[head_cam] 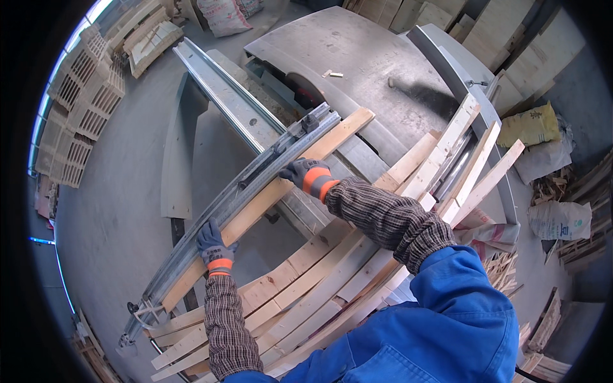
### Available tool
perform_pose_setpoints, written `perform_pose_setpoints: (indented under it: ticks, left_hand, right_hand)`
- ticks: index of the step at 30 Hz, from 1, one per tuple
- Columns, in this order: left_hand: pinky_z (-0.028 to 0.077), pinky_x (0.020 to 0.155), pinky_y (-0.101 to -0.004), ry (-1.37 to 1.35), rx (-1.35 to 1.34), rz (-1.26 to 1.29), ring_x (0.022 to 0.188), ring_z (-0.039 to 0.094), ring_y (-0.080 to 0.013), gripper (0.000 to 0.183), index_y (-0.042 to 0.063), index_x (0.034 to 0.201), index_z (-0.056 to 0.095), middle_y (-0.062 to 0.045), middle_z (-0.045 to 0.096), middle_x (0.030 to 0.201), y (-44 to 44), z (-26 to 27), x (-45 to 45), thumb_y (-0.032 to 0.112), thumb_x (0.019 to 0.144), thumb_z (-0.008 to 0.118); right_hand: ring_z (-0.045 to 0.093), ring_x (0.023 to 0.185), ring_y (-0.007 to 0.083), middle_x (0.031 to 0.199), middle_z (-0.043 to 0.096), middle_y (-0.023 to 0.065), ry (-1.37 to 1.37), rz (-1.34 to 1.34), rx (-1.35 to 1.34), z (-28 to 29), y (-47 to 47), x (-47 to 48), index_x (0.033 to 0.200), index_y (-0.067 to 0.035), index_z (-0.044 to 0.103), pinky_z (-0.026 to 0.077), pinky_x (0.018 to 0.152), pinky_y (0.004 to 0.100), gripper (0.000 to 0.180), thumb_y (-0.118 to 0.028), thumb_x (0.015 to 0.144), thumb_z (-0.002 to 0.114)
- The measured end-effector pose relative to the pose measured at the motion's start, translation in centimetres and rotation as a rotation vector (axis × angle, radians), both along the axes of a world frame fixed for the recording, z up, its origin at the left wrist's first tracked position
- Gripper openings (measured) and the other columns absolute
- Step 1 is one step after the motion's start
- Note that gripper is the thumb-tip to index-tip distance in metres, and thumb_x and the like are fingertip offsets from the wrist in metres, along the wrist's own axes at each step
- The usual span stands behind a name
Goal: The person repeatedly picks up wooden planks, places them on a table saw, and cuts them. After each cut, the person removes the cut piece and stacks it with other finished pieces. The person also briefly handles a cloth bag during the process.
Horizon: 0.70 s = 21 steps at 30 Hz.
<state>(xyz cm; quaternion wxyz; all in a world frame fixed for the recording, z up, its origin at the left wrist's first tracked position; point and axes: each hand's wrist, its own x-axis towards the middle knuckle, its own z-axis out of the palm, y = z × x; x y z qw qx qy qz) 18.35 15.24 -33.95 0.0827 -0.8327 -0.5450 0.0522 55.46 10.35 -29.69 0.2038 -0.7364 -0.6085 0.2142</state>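
Note:
A long wooden board (pixel 258 206) lies along the aluminium crosscut fence (pixel 225 196) of a sliding table saw. My left hand (pixel 216 246), in a grey and orange work glove, grips the board near its lower part, with fingers over the fence side. Further up, my right hand (pixel 309 176), gloved alike, is closed over the same board, its fingertips by the fence. The board's upper end points at the saw table (pixel 345 52). Beyond that end, the dark circular saw blade (pixel 305 88) stands in its slot beside the sliding carriage (pixel 230 95).
Several loose boards (pixel 287 282) lie fanned out close before my body, and more lean at the right by the rip fence (pixel 445 67). Small offcuts (pixel 336 74) rest on the saw table. Stacked pallets (pixel 81 100) stand at the left; filled sacks (pixel 531 127) sit at the right.

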Motion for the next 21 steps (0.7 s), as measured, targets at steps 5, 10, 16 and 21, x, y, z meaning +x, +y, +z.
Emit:
perform_pose_setpoints:
  ticks: [5, 10, 16, 21]
  left_hand:
    - [0.031, 0.110, -0.0504, -0.026, 0.000, -0.005, 0.131, 0.038, -0.0338, 0.117, 0.015, 0.151, 0.024, -0.012, 0.039, 0.143, 0.0, -0.7, -0.8, 0.045, 0.057, 0.087]
    - [0.031, 0.110, -0.0505, -0.035, -0.055, 0.036, 0.132, 0.037, -0.0357, 0.115, 0.013, 0.150, 0.025, -0.013, 0.040, 0.143, -0.3, 0.1, -0.5, 0.042, 0.058, 0.088]
    - [0.031, 0.110, -0.0505, -0.140, 0.046, -0.036, 0.131, 0.038, -0.0362, 0.114, 0.012, 0.150, 0.026, -0.015, 0.041, 0.142, -0.4, -1.4, -1.3, 0.039, 0.058, 0.088]
    - [0.030, 0.111, -0.0494, -0.101, 0.006, 0.001, 0.133, 0.038, -0.0357, 0.117, 0.012, 0.151, 0.024, -0.015, 0.040, 0.143, -0.3, 0.5, 0.8, 0.039, 0.057, 0.090]
  right_hand:
    - [0.065, 0.095, 0.0326, 0.101, 0.070, 0.0107, -0.036, 0.049, -0.070, 1.1, 0.0, -0.2, 0.109, -0.018, 0.069, 0.050, 0.082, 0.0440, 0.044, -0.052, 0.098, 0.043]
    - [0.067, 0.086, 0.0322, 0.097, 0.070, 0.0091, -0.003, -0.003, 0.121, 6.0, -0.1, -0.1, 0.113, -0.019, 0.068, 0.053, 0.073, 0.0417, 0.033, -0.039, 0.100, 0.047]
    - [0.068, 0.067, 0.0259, 0.077, 0.070, 0.0118, 0.355, 0.009, -0.632, 6.7, 0.9, 3.2, 0.093, -0.007, 0.072, 0.053, 0.064, 0.0386, 0.069, -0.066, 0.094, 0.036]
    - [0.066, 0.059, 0.0258, 0.078, 0.070, 0.0139, 1.057, -0.566, -0.469, -5.1, 0.8, 4.1, 0.098, -0.003, 0.069, 0.056, 0.059, 0.0389, 0.055, -0.056, 0.093, 0.053]
